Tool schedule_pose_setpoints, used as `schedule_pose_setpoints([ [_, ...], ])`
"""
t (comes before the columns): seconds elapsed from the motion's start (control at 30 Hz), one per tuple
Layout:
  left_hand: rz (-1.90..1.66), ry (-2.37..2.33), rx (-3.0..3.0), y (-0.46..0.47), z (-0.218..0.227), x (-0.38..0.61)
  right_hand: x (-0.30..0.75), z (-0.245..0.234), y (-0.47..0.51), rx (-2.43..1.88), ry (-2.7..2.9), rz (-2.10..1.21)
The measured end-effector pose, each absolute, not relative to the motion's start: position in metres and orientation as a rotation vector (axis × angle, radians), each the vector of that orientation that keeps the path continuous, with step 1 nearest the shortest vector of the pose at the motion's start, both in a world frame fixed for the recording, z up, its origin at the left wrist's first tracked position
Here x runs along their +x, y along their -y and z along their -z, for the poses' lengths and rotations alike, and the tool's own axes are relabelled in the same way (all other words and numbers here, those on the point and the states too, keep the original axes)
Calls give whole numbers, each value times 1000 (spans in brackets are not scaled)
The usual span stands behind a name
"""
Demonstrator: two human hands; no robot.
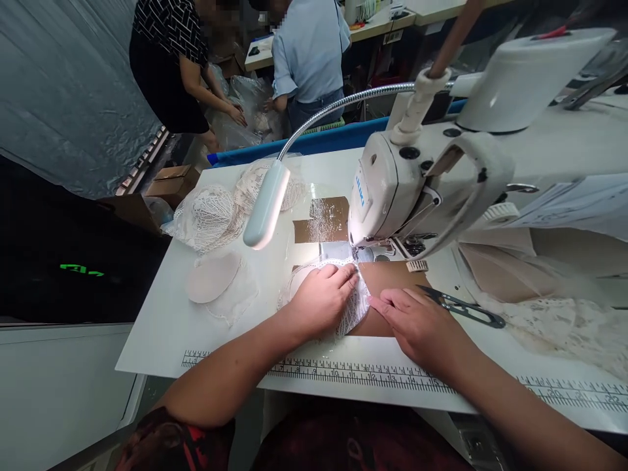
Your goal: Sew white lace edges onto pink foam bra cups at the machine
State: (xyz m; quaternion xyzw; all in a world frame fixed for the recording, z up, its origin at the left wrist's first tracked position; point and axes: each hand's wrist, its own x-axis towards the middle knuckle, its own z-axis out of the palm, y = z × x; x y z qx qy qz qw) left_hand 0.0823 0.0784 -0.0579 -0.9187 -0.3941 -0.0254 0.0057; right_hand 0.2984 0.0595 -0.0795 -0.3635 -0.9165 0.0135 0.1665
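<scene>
A white lace piece (360, 307), cup-like in outline, lies under the needle area of a white sewing machine (375, 190). My left hand (321, 297) presses down on it with bent fingers held together, close in front of the presser foot. At its right edge, my right hand (417, 324) grips the lace between fingertips, the other fingers curled. Black thread snips (466, 309) lie just beyond my right hand. Brown tape (392, 278) covers the table beneath the lace. The lace's underside and part of my left fingertips are hidden.
Stacked lace pieces (209, 212) and a beige oval pad (213, 278) lie left. A lamp (267, 206) hangs over the table. Beige fabric and lace (564, 327) lie right; a printed ruler (343, 374) runs along the front edge. Two people handle plastic bags (252, 104) behind.
</scene>
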Motion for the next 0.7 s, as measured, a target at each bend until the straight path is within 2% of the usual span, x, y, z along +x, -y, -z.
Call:
schedule_pose_setpoints([
  [0.5, -151, 1061, -2836, -81, 55, 81, 296, 74, -59, -1016, 2591, -18],
  [0.7, -79, 1017, -2827, -85, 62, 78, 297, 81, -57, -1057, 2564, -21],
])
